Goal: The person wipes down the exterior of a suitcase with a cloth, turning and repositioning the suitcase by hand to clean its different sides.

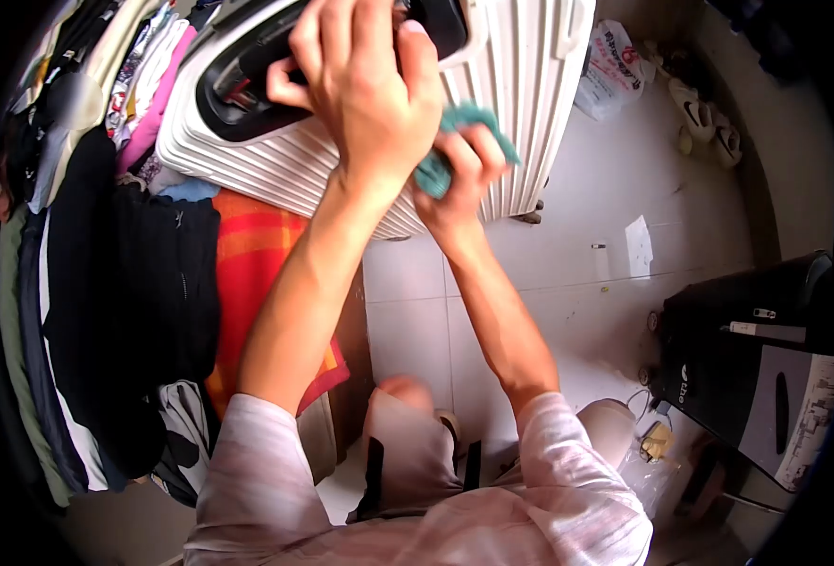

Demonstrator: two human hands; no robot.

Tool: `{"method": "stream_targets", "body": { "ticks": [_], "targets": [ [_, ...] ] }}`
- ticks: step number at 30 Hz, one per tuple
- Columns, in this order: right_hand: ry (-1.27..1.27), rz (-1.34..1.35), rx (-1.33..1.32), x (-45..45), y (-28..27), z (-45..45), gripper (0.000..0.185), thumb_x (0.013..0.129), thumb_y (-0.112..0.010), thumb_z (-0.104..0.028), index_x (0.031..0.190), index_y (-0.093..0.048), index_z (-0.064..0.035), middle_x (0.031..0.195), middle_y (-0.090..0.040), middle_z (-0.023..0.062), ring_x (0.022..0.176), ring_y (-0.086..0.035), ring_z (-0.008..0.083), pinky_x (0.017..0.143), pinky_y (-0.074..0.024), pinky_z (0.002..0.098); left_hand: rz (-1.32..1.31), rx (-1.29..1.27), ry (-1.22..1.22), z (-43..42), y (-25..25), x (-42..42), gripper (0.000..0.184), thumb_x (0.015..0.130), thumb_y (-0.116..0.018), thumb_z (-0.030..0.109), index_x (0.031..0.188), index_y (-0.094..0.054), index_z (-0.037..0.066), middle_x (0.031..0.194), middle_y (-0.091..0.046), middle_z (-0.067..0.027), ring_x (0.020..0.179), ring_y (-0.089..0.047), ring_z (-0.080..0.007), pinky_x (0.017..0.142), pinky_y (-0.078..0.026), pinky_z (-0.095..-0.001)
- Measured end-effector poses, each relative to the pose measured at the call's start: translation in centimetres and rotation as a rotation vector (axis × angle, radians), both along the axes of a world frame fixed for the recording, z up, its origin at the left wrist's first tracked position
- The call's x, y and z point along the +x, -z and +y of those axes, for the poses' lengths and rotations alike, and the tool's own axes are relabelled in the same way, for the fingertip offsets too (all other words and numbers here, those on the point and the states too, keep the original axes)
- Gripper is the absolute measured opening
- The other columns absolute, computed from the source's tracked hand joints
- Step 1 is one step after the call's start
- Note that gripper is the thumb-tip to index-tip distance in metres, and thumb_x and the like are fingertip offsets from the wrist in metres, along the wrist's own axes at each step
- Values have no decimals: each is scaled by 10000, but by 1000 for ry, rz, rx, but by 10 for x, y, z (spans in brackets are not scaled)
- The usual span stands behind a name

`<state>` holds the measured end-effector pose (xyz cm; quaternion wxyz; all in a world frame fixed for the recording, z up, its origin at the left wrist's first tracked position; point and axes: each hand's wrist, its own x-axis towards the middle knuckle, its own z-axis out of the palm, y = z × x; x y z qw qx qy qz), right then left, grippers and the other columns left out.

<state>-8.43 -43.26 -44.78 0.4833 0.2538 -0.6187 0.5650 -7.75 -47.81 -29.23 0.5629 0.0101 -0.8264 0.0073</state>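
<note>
A white ribbed hard-shell suitcase [521, 85] stands tilted before me, with a long black recessed panel [233, 104] on the side facing me. My left hand [365, 94] lies over the middle of this panel, its fingers bent around a dark part that it mostly hides. Close by on the right, my right hand [464, 179] is closed on a crumpled green cloth [478, 123], which is against the white ribs. A small dark wheel [530, 215] shows at the suitcase's lower edge.
Clothes [77, 283] are piled and hung along the left, beside a red-orange checked cloth [257, 255]. A white plastic bag [615, 71] and shoes [705, 123] are at the back right. A black and grey case [757, 368] with wheels lies right on the tiled floor [568, 274].
</note>
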Motion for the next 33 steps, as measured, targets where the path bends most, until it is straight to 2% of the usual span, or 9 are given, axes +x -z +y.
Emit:
{"method": "stream_targets", "body": {
  "ticks": [2,7,10,15,17,20,24,28,33],
  "targets": [
    [116,98,-67,-11,-12,-15,528,654,-785,6,1121,-584,-139,1133,-484,95,1042,-497,296,852,-402,398,5,-14,30,-4,1,-1,372,869,-580,120,1233,-644,74,1243,-626,-111,1231,-509,-297,1050,-256,-454],
    [50,-356,255,16,202,6,534,648,-746,42,1118,-555,-126,1140,-476,128,1068,-487,326,892,-397,413,26,-22,123,-14,7,-9,387,858,-591,117,1238,-665,133,1264,-630,-42,1249,-453,-258,1092,-227,-432],
    [3,-455,84,9,163,14,548,632,-751,25,1126,-562,-119,1136,-484,125,1064,-482,339,911,-386,425,43,-34,121,-12,9,-11,402,845,-597,117,1242,-661,131,1267,-628,-44,1254,-450,-263,1092,-224,-436],
    [180,52,-156,-44,5,32,525,659,-754,21,1127,-554,-108,1129,-478,115,1047,-483,303,910,-401,417,67,-95,164,-15,9,-12,358,870,-593,70,1217,-670,107,1209,-644,-56,1169,-488,-266,1055,-307,-374],
    [237,88,-87,-52,42,32,508,674,-756,3,1129,-557,-106,1121,-481,113,1045,-481,295,910,-402,411,30,-78,157,-18,8,-13,358,873,-591,74,1221,-669,109,1221,-641,-53,1181,-484,-261,1059,-295,-381],
    [224,-394,-66,-25,191,34,440,733,-718,-13,1126,-531,-72,1138,-494,142,1072,-468,334,953,-373,435,7,-79,69,-10,7,-12,378,867,-601,104,1239,-664,128,1271,-623,-45,1236,-457,-247,1082,-210,-430],
    [159,-569,-274,-29,173,40,471,706,-682,29,1140,-522,-55,1140,-503,142,1127,-446,339,998,-333,449,30,-67,84,-8,11,-13,402,863,-602,113,1260,-654,144,1288,-613,-33,1264,-442,-252,1087,-186,-442],
    [150,-85,-253,-51,21,47,550,666,-753,-16,1170,-553,-113,1142,-505,132,1101,-464,322,935,-370,442,34,-103,128,-18,9,-17,361,882,-601,96,1237,-666,115,1240,-635,-54,1200,-485,-251,1063,-288,-373],
    [260,-314,-232,-56,166,38,467,734,-713,-39,1160,-528,-84,1155,-487,158,1083,-483,332,933,-385,457,-24,-23,149,-20,7,-19,348,893,-590,77,1230,-668,107,1226,-637,-60,1177,-487,-234,1059,-302,-358]
  ]
}}
